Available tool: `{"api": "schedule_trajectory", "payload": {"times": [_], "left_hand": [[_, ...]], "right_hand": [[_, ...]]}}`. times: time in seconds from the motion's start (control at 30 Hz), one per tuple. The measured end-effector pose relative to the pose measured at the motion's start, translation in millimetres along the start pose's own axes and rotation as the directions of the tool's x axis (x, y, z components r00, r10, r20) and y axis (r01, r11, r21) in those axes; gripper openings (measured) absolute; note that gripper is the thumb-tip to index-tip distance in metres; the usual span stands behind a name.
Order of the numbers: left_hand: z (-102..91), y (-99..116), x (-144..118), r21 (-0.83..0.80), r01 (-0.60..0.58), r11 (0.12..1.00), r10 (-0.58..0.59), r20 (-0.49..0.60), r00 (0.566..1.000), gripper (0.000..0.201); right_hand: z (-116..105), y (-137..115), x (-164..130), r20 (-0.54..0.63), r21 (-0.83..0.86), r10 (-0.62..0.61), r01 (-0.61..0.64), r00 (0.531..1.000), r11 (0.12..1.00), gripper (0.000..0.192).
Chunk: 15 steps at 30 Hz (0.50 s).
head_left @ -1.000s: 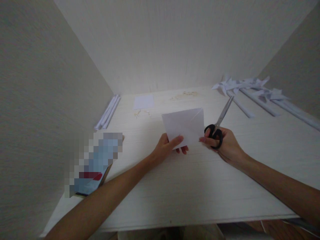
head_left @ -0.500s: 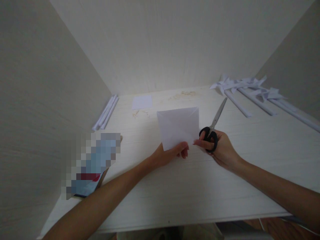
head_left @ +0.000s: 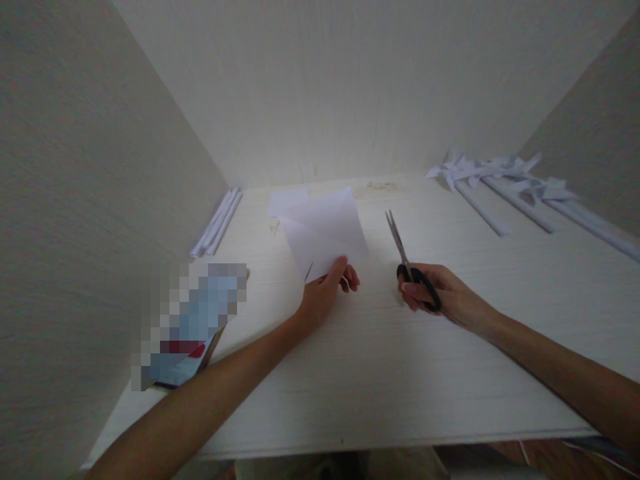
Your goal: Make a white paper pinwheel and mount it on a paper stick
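Observation:
My left hand [head_left: 326, 293] pinches the near corner of a white folded paper sheet [head_left: 325, 230], holding it tilted above the white table [head_left: 380, 373]. To its right, my right hand [head_left: 440, 299] grips the black handles of a pair of scissors [head_left: 407, 263]. The blades are slightly apart and point away from me, leaning left toward the paper. A gap separates the scissors from the paper's right edge.
Rolled paper sticks [head_left: 217, 223] lie along the left wall. Several paper pinwheels on long sticks [head_left: 505, 183] lie at the back right. A small white sheet [head_left: 283, 200] rests behind the held paper. A blurred box [head_left: 193, 327] stands at the near left. Walls enclose three sides.
My left hand has turned the paper and carried it left and away. My right hand let go of the paper's edge and swung the scissor blades from pointing right to pointing left.

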<state>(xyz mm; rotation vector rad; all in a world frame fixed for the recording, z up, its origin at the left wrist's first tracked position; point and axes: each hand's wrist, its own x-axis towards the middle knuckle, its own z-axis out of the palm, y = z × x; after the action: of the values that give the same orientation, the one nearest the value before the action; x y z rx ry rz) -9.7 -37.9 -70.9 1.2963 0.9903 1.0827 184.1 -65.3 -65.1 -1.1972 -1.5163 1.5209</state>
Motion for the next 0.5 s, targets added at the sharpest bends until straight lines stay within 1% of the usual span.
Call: {"api": "schedule_trajectory", "payload": {"times": [0.1, 0.2, 0.33, 0.5], "left_hand": [[-0.4, 1.4, -0.2, -0.029, -0.033, 0.999, 0.030, -0.084, 0.996, 0.039], [-0.8, 0.0, 0.2, -0.068, -0.078, 0.995, 0.069, -0.124, 0.990, 0.036], [-1.0, -1.9, 0.1, -0.098, -0.115, 0.989, 0.095, -0.189, 0.977, 0.033], [-1.0, -1.6, -0.9, -0.105, -0.156, 0.982, 0.129, -0.225, 0.966, 0.032]], "right_hand": [[-5.9, -0.1, 0.1, 0.099, -0.089, -0.029, 0.038, 0.995, 0.995, 0.027], [-5.8, -2.1, -1.6, 0.150, -0.175, -0.020, 0.047, 0.988, 0.984, 0.026], [-1.8, -7.6, -5.9, 0.154, -0.287, 0.023, 0.022, 0.988, 0.958, 0.023], [-2.1, -10.0, -6.5, 0.173, -0.348, 0.001, 0.060, 0.985, 0.936, 0.022]]}}
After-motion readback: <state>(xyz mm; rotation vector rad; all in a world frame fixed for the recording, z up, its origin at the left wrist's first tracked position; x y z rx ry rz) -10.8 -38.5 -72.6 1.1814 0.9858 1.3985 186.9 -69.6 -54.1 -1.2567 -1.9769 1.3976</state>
